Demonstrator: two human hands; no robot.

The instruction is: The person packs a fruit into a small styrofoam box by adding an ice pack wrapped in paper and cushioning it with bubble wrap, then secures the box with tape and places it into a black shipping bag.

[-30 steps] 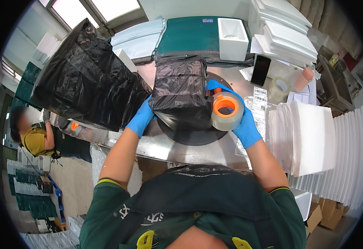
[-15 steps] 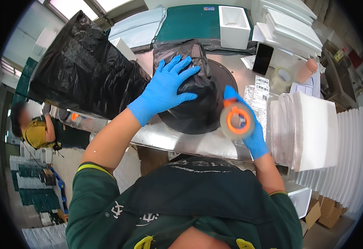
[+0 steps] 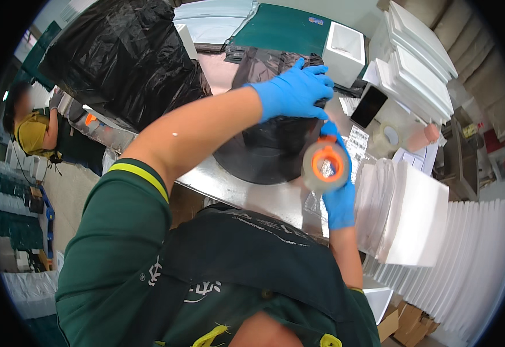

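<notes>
My left hand (image 3: 293, 92), blue-gloved, reaches across to the right side of a black plastic-wrapped package (image 3: 247, 72), fingers bent over it. The package sits on a round black turntable (image 3: 244, 163) and is partly hidden by that hand and forearm. In my right hand (image 3: 339, 205), also gloved, is a roll of clear tape on an orange holder (image 3: 326, 147), held just right of the turntable. Some silvery sheets with printed labels (image 3: 357, 140) lie beside that hand. A larger black-bagged bundle (image 3: 111, 63) stands at the left.
The steel table (image 3: 218, 182) carries a foam box (image 3: 345, 58), foam lids (image 3: 414, 78), phone (image 3: 368, 105), spare tape (image 3: 386, 139), pink cylinder (image 3: 423, 139) and white foam sheets (image 3: 414, 214). A green sheet stack (image 3: 281, 26) lies behind. A co-worker (image 3: 30, 130) stands at far left.
My left hand has moved from the package's left side onto its top and over to its right. My right hand, with the tape, has drawn off the package. The view has shifted.
</notes>
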